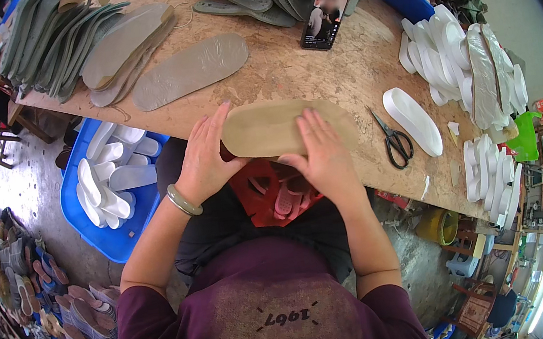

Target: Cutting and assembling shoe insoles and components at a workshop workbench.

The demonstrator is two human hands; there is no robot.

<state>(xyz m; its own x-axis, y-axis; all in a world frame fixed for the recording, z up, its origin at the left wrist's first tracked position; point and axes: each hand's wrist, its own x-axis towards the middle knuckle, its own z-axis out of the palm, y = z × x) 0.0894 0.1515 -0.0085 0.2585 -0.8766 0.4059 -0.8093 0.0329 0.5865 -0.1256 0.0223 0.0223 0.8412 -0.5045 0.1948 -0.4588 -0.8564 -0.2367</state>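
Note:
A tan insole-shaped piece (263,130) lies crosswise at the table's near edge, in front of my body. My left hand (207,153) is closed round its left end, with the fingers up along the end and the thumb at the near edge. On the right half, my right hand (324,156) rests with its fingers stretched flat on the surface and its thumb apart near the front edge. What lies under the piece is hidden. To the right are black-handled scissors (396,144) and a single white shoe sole (413,121).
Stacked grey insoles (60,46) and a clear-wrapped insole (191,71) lie at the far left. A phone (325,17) leans against more insoles. White soles (440,54) crowd the right side. A blue bin (73,211) of white soles stands left; a red container (257,215) sits below.

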